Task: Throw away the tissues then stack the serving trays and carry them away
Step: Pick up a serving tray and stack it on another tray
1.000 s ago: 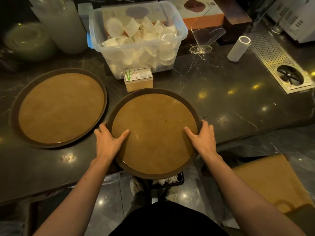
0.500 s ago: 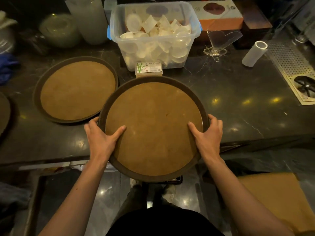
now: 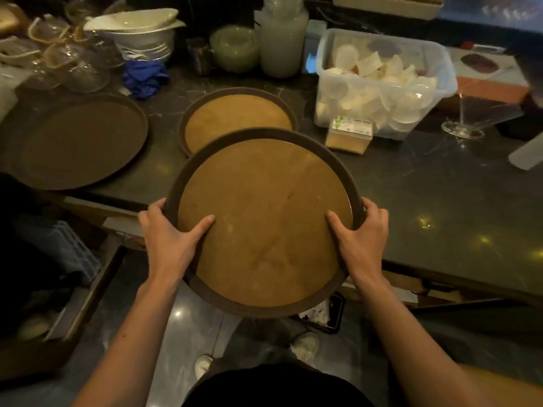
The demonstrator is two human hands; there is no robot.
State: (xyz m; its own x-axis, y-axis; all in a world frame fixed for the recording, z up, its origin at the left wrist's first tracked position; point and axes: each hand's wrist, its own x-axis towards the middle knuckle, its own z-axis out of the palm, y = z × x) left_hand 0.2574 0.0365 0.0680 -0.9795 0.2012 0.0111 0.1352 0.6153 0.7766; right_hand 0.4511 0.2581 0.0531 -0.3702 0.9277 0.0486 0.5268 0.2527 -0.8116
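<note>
You are holding the near tray (image 3: 264, 224) by its rim, lifted over the counter (image 3: 426, 183) edge. Your left hand (image 3: 169, 240) is clamping it at 9 o'clock, thumb lying on the tan surface; your right hand (image 3: 363, 233) is doing likewise at 3 o'clock. A second tray (image 3: 238, 118) is lying at 12 o'clock, partly covered by yours, and a third tray (image 3: 79, 142) is sitting at 10 o'clock. The small box (image 3: 349, 133) at 1 o'clock is showing a label, but its writing is too blurred to read.
</note>
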